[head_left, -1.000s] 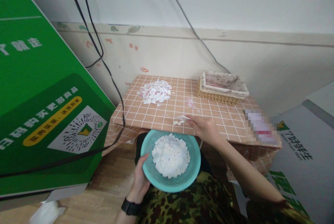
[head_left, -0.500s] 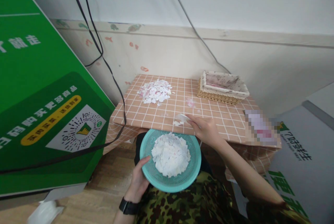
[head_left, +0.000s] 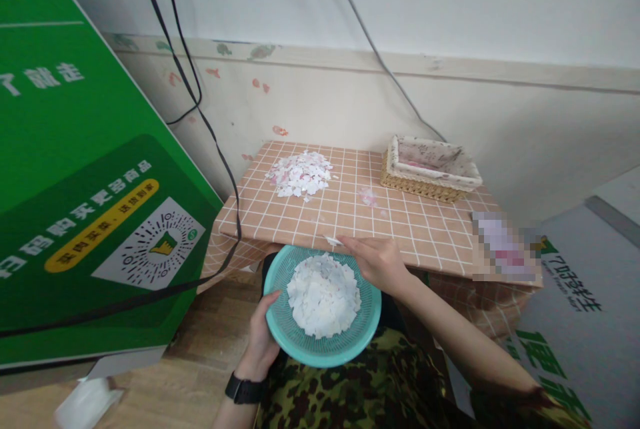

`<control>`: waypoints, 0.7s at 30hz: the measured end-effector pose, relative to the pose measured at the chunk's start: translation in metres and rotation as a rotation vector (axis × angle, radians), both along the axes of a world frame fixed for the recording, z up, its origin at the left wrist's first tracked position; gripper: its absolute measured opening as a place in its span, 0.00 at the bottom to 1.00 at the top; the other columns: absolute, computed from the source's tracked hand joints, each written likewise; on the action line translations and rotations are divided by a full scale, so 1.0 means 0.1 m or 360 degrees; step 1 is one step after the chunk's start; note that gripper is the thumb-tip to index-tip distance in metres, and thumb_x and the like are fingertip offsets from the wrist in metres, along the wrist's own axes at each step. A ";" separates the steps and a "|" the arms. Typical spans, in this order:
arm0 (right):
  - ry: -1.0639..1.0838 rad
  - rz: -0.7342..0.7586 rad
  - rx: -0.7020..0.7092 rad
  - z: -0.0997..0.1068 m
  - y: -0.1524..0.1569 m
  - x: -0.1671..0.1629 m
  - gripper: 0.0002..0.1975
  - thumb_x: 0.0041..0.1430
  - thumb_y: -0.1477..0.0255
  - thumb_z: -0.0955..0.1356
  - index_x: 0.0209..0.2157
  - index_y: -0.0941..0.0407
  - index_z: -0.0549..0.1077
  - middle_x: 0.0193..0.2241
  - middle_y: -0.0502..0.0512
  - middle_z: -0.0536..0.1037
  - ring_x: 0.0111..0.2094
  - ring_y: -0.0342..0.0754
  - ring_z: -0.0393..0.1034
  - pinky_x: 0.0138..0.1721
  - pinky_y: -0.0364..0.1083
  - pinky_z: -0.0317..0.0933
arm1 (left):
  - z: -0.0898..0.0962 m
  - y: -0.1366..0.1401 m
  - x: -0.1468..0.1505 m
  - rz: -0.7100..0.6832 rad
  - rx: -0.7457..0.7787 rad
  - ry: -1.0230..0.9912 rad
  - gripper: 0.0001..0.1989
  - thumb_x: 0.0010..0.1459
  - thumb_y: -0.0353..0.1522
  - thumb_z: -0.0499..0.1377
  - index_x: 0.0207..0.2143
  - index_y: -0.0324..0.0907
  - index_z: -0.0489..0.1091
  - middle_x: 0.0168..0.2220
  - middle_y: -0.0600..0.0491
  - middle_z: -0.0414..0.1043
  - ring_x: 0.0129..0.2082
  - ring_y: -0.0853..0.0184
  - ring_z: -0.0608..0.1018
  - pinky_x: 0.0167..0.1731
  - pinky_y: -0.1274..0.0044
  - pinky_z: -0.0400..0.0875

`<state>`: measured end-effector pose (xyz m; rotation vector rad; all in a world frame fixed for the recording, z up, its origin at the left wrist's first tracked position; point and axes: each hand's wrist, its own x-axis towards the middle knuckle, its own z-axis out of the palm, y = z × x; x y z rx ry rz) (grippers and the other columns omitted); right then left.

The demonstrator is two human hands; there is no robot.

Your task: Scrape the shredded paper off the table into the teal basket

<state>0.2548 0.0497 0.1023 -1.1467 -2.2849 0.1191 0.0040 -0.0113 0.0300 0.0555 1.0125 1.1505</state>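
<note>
My left hand [head_left: 263, 332] is closed on the rim of a round turquoise plastic colander [head_left: 367, 336], thumb on top and fingers beneath. A heap of torn white paper scraps [head_left: 324, 296] fills the middle of the colander, which sits over my lap at the table's front edge. Just above its far rim is my right hand [head_left: 377, 262], fingers pinched together on a thin white flat piece [head_left: 332, 240], seen nearly edge-on; its exact kind is unclear. On the table's left, farther back, lies a pile of white and pinkish paper scraps [head_left: 301, 174].
A wicker basket [head_left: 425, 186] with a cloth lining stands at the back right of the checked tablecloth [head_left: 350, 169]. A pinkish smudge [head_left: 367, 197] marks the cloth. A blurred-out item [head_left: 503, 242] lies at the right. A black cable [head_left: 239, 216] hangs before the green panel [head_left: 115, 149].
My right hand has moved left and towards me with the white piece, from the tabletop to the table's front edge. Scraps beside its fingertips no longer show on the cloth.
</note>
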 end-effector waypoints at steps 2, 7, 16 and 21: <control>0.0020 0.0057 -0.0035 0.03 -0.02 -0.06 0.26 0.57 0.79 0.61 0.56 0.48 0.63 0.44 0.51 0.77 0.40 0.46 0.73 0.39 0.45 0.68 | 0.00 0.01 -0.01 0.0012 -0.0006 0.0003 0.10 0.48 0.29 0.60 0.33 0.33 0.75 0.32 0.44 0.80 0.34 0.55 0.80 0.42 0.65 0.72; 0.0175 0.0079 -0.0064 0.07 -0.01 -0.15 0.23 0.60 0.75 0.61 0.57 0.46 0.62 0.42 0.49 0.77 0.37 0.45 0.74 0.37 0.44 0.68 | 0.02 0.00 -0.02 0.0030 -0.0005 -0.0011 0.11 0.48 0.29 0.60 0.35 0.33 0.75 0.34 0.44 0.80 0.37 0.54 0.79 0.43 0.64 0.71; 0.0066 -0.0091 0.0009 0.17 0.28 -0.64 0.24 0.61 0.73 0.59 0.59 0.49 0.59 0.39 0.53 0.78 0.36 0.47 0.74 0.37 0.46 0.67 | -0.09 0.01 -0.03 0.0002 -0.0008 -0.0051 0.10 0.49 0.30 0.60 0.34 0.33 0.75 0.33 0.44 0.80 0.35 0.55 0.80 0.42 0.65 0.71; 0.0410 -0.0571 -0.0173 0.27 0.64 -0.73 0.20 0.60 0.69 0.61 0.54 0.54 0.67 0.42 0.59 0.77 0.37 0.53 0.74 0.39 0.51 0.67 | -0.32 -0.01 -0.05 -0.0002 0.0003 -0.0025 0.09 0.48 0.31 0.61 0.30 0.34 0.75 0.30 0.46 0.80 0.30 0.58 0.80 0.41 0.67 0.71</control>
